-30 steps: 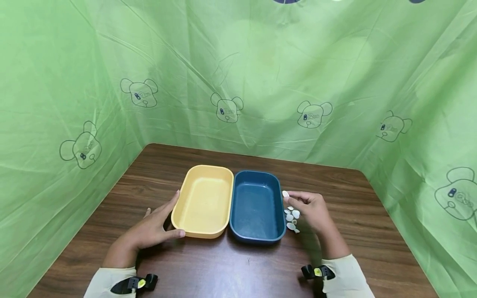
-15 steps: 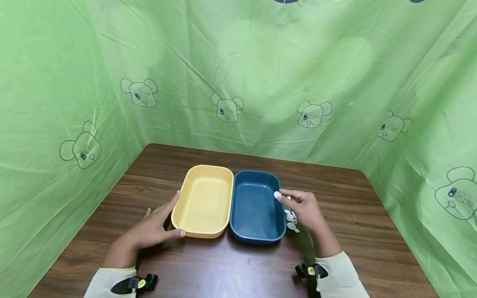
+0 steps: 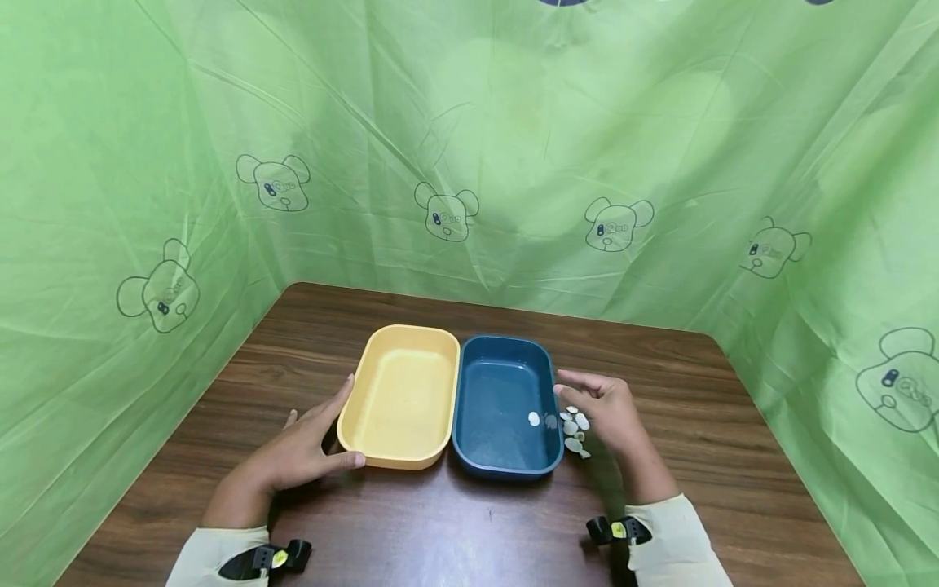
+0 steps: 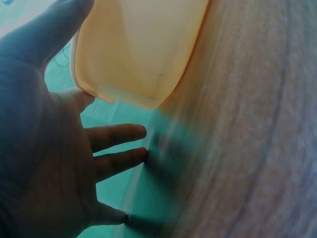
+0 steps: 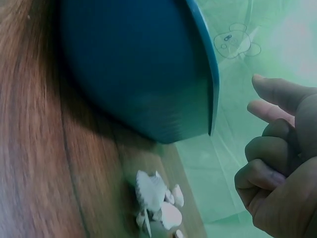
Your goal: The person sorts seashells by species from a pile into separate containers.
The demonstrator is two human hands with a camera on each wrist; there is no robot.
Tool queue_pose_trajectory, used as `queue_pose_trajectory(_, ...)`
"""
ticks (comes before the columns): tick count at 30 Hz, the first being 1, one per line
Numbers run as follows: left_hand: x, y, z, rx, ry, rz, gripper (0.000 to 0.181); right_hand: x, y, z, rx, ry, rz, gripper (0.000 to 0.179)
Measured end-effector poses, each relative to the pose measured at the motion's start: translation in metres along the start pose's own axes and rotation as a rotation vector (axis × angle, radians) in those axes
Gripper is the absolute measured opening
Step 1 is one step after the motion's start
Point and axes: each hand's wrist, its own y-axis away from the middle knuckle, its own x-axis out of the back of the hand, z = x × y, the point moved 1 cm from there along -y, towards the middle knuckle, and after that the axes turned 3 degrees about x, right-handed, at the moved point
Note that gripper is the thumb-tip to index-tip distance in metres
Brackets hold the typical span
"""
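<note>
My left hand (image 3: 311,444) spreads beside the yellow tray (image 3: 399,461), thumb at its near left corner and index finger against its left side. In the left wrist view the other fingers are spread apart beyond the tray's wall. Near the right rim of the blue tray (image 3: 506,473) is my right hand (image 3: 609,408), thumb and index finger apart with nothing between them. Its other fingers are curled in the right wrist view. A white seashell (image 3: 534,418) shows inside the blue tray near its right wall. Several more white seashells (image 5: 151,191) lie close together just right of that tray.
The two trays stand side by side on a dark wood-grain table (image 3: 477,530). Green sheeting (image 3: 513,122) printed with bear outlines hangs behind the table and along both sides.
My right hand carried the pinched seashell left over the blue tray's rim and let it go inside, then drew back slightly right. The left hand and both trays have not moved.
</note>
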Motion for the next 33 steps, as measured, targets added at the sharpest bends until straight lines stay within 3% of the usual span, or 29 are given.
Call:
queue_pose_trajectory(16, 0.000, -0.001, -0.001, -0.001, -0.015, 0.004, 0.124, 0.024, 0.002, 0.035, -0.045, 0.011, 0.044, 0.050)
queue_pose_trajectory(23, 0.001, 0.000, 0.001, 0.001, -0.006, 0.002, 0.124, 0.035, 0.006, 0.043, -0.077, -0.027, 0.044, 0.057)
queue_pose_trajectory(33, 0.001, 0.001, 0.002, -0.003, -0.005, 0.007, 0.124, 0.042, 0.006, 0.061, -0.098, -0.030, 0.008, 0.053)
